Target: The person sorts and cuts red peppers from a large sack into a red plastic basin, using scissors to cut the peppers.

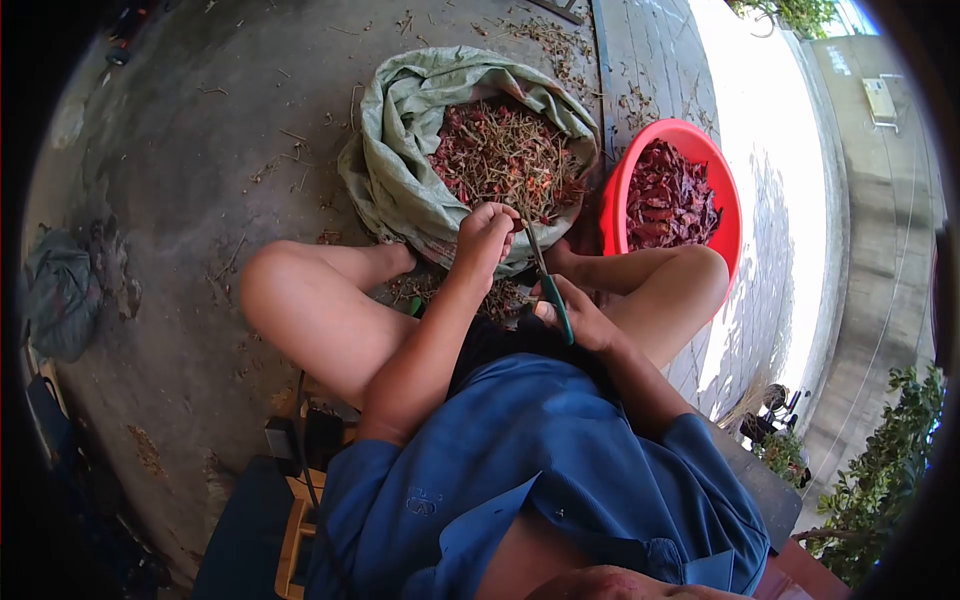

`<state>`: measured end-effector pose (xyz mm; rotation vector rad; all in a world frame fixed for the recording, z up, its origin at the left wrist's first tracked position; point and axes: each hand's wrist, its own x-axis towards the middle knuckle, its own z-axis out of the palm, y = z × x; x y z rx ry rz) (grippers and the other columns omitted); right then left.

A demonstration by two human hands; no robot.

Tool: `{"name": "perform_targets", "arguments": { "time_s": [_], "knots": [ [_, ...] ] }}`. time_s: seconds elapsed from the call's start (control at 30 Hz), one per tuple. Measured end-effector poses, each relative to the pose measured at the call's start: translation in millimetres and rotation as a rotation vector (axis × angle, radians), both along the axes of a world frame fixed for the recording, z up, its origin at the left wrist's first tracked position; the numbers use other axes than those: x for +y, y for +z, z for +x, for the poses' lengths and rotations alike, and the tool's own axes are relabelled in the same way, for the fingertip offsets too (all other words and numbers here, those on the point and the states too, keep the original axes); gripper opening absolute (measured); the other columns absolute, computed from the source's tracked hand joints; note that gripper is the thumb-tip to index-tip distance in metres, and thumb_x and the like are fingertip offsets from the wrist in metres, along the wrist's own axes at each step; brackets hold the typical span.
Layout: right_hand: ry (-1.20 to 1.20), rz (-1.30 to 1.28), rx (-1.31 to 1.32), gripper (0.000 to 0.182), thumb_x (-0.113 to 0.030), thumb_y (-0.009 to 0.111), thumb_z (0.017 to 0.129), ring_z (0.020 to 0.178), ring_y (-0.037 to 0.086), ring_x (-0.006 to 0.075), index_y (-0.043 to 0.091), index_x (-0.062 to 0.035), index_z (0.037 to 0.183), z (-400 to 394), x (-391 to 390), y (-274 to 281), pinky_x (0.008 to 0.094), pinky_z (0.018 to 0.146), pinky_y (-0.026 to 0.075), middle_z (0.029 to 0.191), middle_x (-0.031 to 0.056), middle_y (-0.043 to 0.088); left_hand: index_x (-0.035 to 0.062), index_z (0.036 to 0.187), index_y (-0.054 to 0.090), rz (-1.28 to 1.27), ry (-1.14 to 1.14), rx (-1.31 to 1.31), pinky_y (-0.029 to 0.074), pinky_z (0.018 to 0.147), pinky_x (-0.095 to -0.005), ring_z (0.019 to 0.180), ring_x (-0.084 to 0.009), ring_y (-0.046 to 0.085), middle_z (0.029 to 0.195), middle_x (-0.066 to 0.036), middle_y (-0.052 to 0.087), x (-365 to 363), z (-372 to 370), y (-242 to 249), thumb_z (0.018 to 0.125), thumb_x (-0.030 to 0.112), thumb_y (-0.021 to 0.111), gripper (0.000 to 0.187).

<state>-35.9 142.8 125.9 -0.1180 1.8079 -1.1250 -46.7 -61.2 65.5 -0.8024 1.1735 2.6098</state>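
Note:
Just over the near rim of a green woven sack (395, 165), my left hand (487, 240) pinches a small dark red dried pepper (517, 225). The sack's rim is rolled down, and it is full of dried red peppers and stems (500, 155). My right hand (580, 312) is closed around the green handles of a pair of scissors (553, 300). Their blades point up toward the pepper, close beside my left fingertips. Whether the blades touch the pepper cannot be made out.
A red basin (733, 210) of dark red dried peppers (665, 195) stands right of the sack. My bent knees lie on both sides. Stems litter the concrete floor (200, 170). A dark bag (62, 290) lies far left; leafy plants (880, 500) grow at lower right.

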Motion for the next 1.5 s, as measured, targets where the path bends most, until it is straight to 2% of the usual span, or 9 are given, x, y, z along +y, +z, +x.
{"name": "perform_targets", "arguments": {
  "time_s": [0.27, 0.33, 0.67, 0.73, 0.93, 1.03, 1.23, 1.5],
  "knots": [
    [0.006, 0.066, 0.1, 0.076, -0.061, 0.074, 0.081, 0.097, 0.059, 0.0213, 0.054, 0.0015, 0.119, -2, -11, -8, 0.0358, 0.087, 0.047, 0.103, 0.0127, 0.061, 0.0053, 0.093, 0.06, -0.003, 0.012, -0.033, 0.035, 0.046, -0.0185, 0.054, -0.0029, 0.043, 0.07, 0.002, 0.054, 0, -2, 0, 0.091, 0.008, 0.05, 0.011],
    [0.025, 0.023, 0.109, 0.064, -0.055, 0.072, 0.086, 0.095, 0.053, 0.0153, 0.054, -0.0032, 0.119, 1, -8, -12, 0.0303, 0.084, 0.045, 0.101, 0.0056, 0.055, 0.0062, 0.094, 0.061, 0.002, 0.007, -0.033, 0.033, 0.047, -0.019, 0.054, -0.0035, 0.043, 0.069, 0.003, 0.053, -1, -2, 0, 0.091, 0.009, 0.052, 0.01],
    [0.003, 0.008, 0.08, 0.07, -0.054, 0.075, 0.084, 0.096, 0.052, 0.0158, 0.051, -0.002, 0.124, 4, -8, -11, 0.0302, 0.084, 0.045, 0.103, 0.0065, 0.055, 0.0078, 0.093, 0.061, 0.007, -0.01, -0.043, 0.032, 0.046, -0.0191, 0.052, -0.0034, 0.042, 0.068, 0.004, 0.052, 2, -2, 1, 0.092, 0.01, 0.053, 0.009],
    [0.017, 0.047, 0.151, 0.078, -0.062, 0.075, 0.079, 0.096, 0.058, 0.0232, 0.052, 0.0021, 0.116, 5, -10, -11, 0.0379, 0.085, 0.048, 0.1, 0.0145, 0.059, 0.0079, 0.093, 0.061, 0.01, -0.018, -0.036, 0.033, 0.046, -0.0189, 0.052, -0.0033, 0.043, 0.068, 0.004, 0.052, 2, -1, 0, 0.092, 0.01, 0.053, 0.009],
    [0.013, 0.172, 0.28, 0.072, -0.063, 0.074, 0.078, 0.081, 0.056, 0.0259, 0.051, 0.0008, 0.1, 7, -13, -11, 0.0402, 0.077, 0.047, 0.086, 0.0164, 0.058, 0.008, 0.094, 0.06, 0.004, -0.019, -0.042, 0.033, 0.047, -0.0186, 0.053, -0.0031, 0.043, 0.068, 0.004, 0.052, 2, -1, 2, 0.092, 0.01, 0.053, 0.008],
    [0.031, 0.203, 0.324, 0.069, -0.062, 0.073, 0.08, 0.077, 0.055, 0.027, 0.051, 0.0013, 0.096, 6, -12, -16, 0.0409, 0.074, 0.046, 0.081, 0.0172, 0.056, 0.0078, 0.095, 0.06, 0.008, -0.015, -0.042, 0.033, 0.047, -0.0184, 0.053, -0.0032, 0.043, 0.068, 0.004, 0.052, 3, -1, 2, 0.092, 0.01, 0.053, 0.008],
    [0.01, 0.17, 0.316, 0.063, -0.059, 0.07, 0.085, 0.073, 0.054, 0.0261, 0.052, 0.0014, 0.089, 6, -12, -19, 0.0421, 0.07, 0.045, 0.078, 0.018, 0.056, 0.0064, 0.093, 0.06, 0.031, -0.019, -0.046, 0.033, 0.045, -0.0184, 0.052, -0.0027, 0.043, 0.067, 0.003, 0.053, 3, -2, 2, 0.092, 0.009, 0.052, 0.009],
    [-0.053, 0.135, 0.191, 0.058, -0.055, 0.068, 0.089, 0.075, 0.058, 0.023, 0.057, 0.002, 0.091, 9, -14, -17, 0.0395, 0.07, 0.047, 0.078, 0.0156, 0.059, 0.006, 0.096, 0.06, 0.021, -0.036, -0.056, 0.034, 0.046, -0.0199, 0.052, -0.0041, 0.044, 0.068, 0.003, 0.053, 6, -3, -2, 0.091, 0.009, 0.052, 0.009]
  ]
}}
